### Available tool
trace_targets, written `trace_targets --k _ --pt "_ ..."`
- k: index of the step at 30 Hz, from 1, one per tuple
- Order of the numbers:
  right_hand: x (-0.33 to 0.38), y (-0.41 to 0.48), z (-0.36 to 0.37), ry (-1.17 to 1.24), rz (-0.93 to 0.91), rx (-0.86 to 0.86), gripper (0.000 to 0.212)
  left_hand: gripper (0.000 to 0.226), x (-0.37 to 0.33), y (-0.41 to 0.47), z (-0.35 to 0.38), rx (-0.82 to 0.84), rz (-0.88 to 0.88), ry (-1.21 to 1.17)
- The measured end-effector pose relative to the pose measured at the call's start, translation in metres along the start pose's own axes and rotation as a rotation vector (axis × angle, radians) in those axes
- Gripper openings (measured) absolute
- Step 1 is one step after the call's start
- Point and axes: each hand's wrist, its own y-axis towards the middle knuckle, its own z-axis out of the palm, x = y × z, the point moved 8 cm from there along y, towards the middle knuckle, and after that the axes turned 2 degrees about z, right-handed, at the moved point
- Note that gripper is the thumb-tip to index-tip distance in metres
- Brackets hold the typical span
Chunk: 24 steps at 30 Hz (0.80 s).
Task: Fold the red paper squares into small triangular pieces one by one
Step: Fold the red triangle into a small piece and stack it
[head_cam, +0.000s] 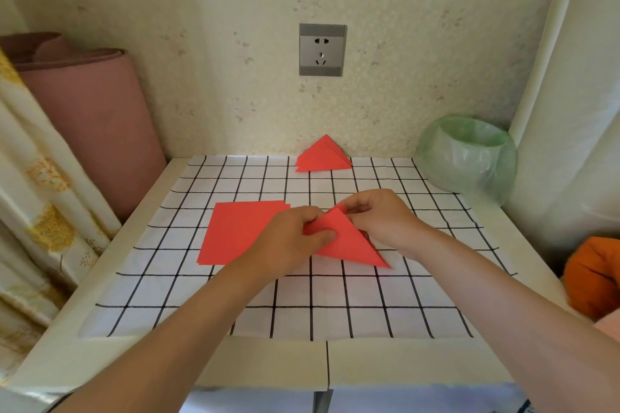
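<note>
Light, limp red paper triangle (pixel 349 243)
Our left hand (pixel 295 241) pinches its left corner, our right hand (pixel 379 218) its top tip; corners look the safest hold.

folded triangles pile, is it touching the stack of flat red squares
No, the folded triangles pile lies by the wall, with bare grid cloth between it and the stack of flat squares.

stack of squares (pixel 238 231): corner behind left hand (pixel 292 241) | orange bundle (pixel 592 275): cropped right
</note>
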Motion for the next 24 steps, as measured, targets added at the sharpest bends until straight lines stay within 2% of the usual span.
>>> trace_targets --k 3,6,7,10,15,18,21,24 --pt "0.004 -0.004 -0.001 0.006 0.000 -0.012 0.013 0.011 0.005 0.000 0.000 -0.038 -0.026 -0.059" --pt "0.000 -0.005 -0.003 -0.046 0.052 -0.034 0.039 0.027 0.002 -0.001 -0.003 -0.098 -0.021 -0.156" --pt "0.001 -0.005 -0.003 -0.071 0.052 -0.040 0.039 0.033 0.002 0.000 -0.004 -0.119 -0.017 -0.162" --pt "0.002 -0.007 -0.003 -0.125 0.017 -0.039 0.013 0.043 0.003 -0.001 -0.008 -0.177 -0.024 -0.137" --pt "0.004 -0.006 -0.003 -0.150 -0.040 -0.059 0.010 0.044 0.002 -0.002 -0.011 -0.248 -0.011 0.023" --pt "0.004 -0.007 0.000 -0.134 -0.054 -0.040 0.019 0.045 -0.001 -0.001 -0.010 -0.258 -0.009 0.024" --pt "0.002 -0.007 0.005 -0.102 -0.056 -0.010 0.025 0.031 -0.003 -0.002 -0.011 -0.260 0.003 -0.015" --pt "0.002 -0.006 0.005 -0.112 -0.064 -0.045 0.015 0.023 -0.004 -0.002 -0.011 -0.263 0.004 -0.049"
